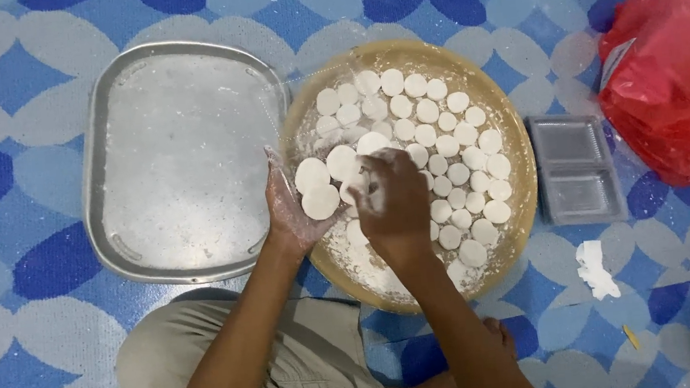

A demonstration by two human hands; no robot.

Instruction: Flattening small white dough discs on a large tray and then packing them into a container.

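At nine o'clock of the scene we have a rounded-rectangular metal tray (178, 164) dusted with flour, its long axis running twelve to six. Just beside it, edges overlapping, sits a round tan tray (499, 112) floured and covered with white dough discs (442, 147) lying flat — round, so they point no particular way. Our left hand (289, 212) is at the tan tray's nine o'clock rim, fingers spread and cupped under two larger discs (315, 188), palm up. Our right hand (392, 198) is over the tray's middle, back to the camera, fingers curled on a disc (353, 186); it hides the fingertips and the discs beneath, so we cannot tell how tight the pinch is. At three o'clock lie a clear two-compartment plastic container (576, 167) and a red plastic bag (671, 78) — contents unseen. A white scrap (595, 269) lies at five o'clock. Everything rests on a blue-and-white patterned floor mat (6, 92); our khaki-clad knee (208, 350) is cut off below.
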